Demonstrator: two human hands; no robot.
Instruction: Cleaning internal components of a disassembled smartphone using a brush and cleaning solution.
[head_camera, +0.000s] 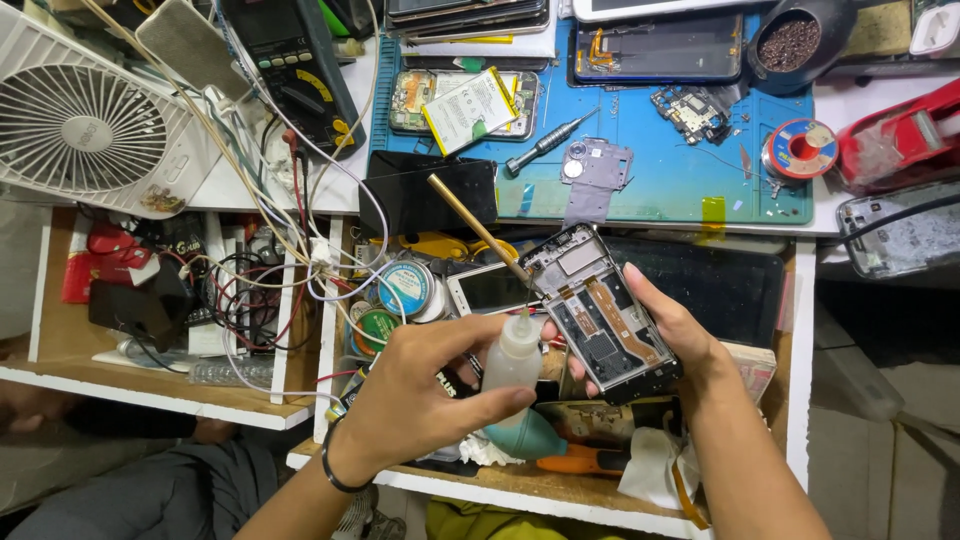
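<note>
My left hand (420, 385) grips a small white squeeze bottle (512, 358), its thin nozzle pointing up at the edge of an opened phone frame (600, 312). My right hand (672, 335) holds that phone frame from below and from the right, its inner side with boards and copper parts facing up. A thin brass-coloured brush handle (475, 225) slants from the upper left down to the frame's top corner; its tip is hard to see. Both hands hover over an open drawer.
A blue work mat (680, 180) on the bench carries a screwdriver (548, 145), a battery (470, 108), phone parts and a solder spool (800, 150). A white fan (85, 125), a multimeter (295, 60) and tangled wires lie left. The drawer (520, 485) holds tins, a teal blower and cloths.
</note>
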